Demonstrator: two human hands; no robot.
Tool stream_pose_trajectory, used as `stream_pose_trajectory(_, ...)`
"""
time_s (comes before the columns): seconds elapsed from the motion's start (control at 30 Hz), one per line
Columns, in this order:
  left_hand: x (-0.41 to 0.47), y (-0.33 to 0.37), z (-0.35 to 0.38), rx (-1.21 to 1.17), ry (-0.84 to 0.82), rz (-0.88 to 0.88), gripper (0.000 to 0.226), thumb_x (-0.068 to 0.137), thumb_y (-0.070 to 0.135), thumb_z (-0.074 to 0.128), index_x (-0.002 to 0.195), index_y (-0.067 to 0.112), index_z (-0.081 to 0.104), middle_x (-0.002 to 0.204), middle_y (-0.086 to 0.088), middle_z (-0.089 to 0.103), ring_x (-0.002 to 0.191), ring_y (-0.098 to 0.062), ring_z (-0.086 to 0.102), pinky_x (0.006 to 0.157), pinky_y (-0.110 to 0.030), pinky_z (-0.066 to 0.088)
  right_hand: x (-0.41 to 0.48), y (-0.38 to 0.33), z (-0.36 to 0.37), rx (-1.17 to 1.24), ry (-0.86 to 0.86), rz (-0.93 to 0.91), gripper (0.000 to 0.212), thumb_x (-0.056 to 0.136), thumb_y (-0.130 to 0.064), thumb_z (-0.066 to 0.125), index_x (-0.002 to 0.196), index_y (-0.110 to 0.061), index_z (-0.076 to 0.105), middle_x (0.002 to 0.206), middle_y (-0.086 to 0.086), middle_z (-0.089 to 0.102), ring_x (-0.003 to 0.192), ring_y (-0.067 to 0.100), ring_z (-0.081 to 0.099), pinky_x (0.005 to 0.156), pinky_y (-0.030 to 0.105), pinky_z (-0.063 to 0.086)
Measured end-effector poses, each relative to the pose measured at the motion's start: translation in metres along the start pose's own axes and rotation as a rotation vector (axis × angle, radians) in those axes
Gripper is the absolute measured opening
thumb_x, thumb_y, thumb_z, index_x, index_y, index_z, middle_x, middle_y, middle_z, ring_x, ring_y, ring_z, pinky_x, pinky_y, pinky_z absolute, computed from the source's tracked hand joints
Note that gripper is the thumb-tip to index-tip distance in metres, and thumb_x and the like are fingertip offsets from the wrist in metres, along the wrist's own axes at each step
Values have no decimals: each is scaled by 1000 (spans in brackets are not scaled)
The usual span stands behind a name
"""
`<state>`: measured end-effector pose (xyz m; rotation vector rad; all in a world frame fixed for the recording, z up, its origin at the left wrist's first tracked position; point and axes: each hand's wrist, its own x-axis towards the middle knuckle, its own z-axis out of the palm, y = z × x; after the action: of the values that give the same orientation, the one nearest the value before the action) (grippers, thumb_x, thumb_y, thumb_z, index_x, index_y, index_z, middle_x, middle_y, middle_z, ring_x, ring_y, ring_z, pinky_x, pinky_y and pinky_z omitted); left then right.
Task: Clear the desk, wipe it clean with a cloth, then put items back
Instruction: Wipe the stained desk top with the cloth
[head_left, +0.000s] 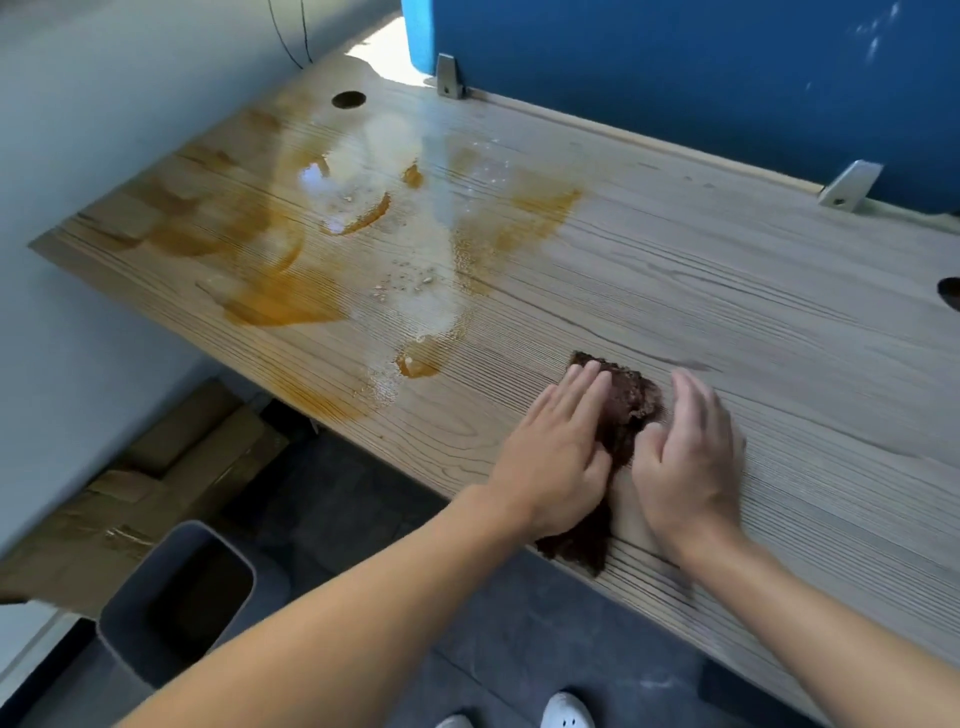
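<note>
Cloth at desk near edge; left hand presses it, right hand beside, fingers all straight; spill beyond fingertips, leftward.

No legible txt, labels or nos. anywhere.

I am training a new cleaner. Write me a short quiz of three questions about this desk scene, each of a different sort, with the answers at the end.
1. True or false: the orange spill on the desk is already wiped away.
2. The left hand is: A. curled in a fist around a bottle; B. flat on the brown cloth; C. hanging beside a chair.
3. Fill the gap: on the floor below the desk stands a dark, open ___.
Key: 1 false; 2 B; 3 bin.
</note>
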<state>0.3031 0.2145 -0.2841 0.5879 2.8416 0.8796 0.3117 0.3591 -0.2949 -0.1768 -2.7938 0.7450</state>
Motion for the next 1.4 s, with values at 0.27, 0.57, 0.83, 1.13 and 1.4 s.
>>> stream_pose_trajectory(0.27,-14,-51,-52,-89,284,-252,41,92,0,49,130,13,58,126,0,63,118,-15,55,101,-26,42,-22,-70,50,-364,-317,-348,83,94,-56,18,152,3,26,161,25,17,152,36,11,123,52,12)
stream_pose_trajectory(0.57,27,-18,-46,-37,28,-98,46,89,2,44,134,10,53,131,-7,58,121,-25,52,103,-36,42,12,-34,27,-432,-428,-502,71,98,-46,10,158,-9,16,164,15,16,153,29,6,124,45,8)
stream_pose_trajectory(0.83,86,29,-27,91,-105,-86,43,92,15,45,135,17,51,135,-7,50,124,-28,48,102,-41,40,33,17,1,-452,-408,-390,77,90,-44,-2,159,-11,7,166,13,5,154,27,0,124,43,2)
stream_pose_trajectory(1.13,166,102,25,419,-563,25,92,81,49,68,153,24,17,157,-9,17,146,-33,14,114,-55,24,32,143,-72,-520,-207,314,74,92,-45,8,159,-13,14,166,13,6,154,26,4,124,44,2)
stream_pose_trajectory(1.4,198,118,35,582,-561,-2,121,53,51,92,150,19,26,150,-10,28,141,-34,25,108,-58,38,133,190,-79,-485,-149,727,71,100,-45,23,158,-8,9,166,17,-1,153,32,-4,122,50,-4)
